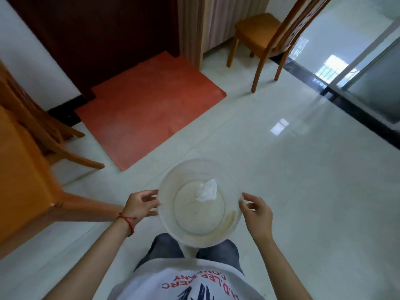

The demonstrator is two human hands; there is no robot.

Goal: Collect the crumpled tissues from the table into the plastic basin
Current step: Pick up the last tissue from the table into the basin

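Observation:
I hold a translucent white plastic basin [171, 182] in front of my body, above the pale tiled floor. One crumpled white tissue [206, 190] lies inside it, toward the far side of the bottom. My left hand [138, 205], with a red string on the wrist, grips the left rim. My right hand [256, 213] grips the right rim, thumb over the edge. The basin hides part of my jeans. The table top cannot be seen from here; only its orange corner shows.
An orange wooden table [19, 169] and a chair [45, 128] stand close on the left. A red floor mat [149, 107] lies ahead by a dark door. Another wooden chair [259, 33] stands at the back right, beside a glass sliding door [357, 68].

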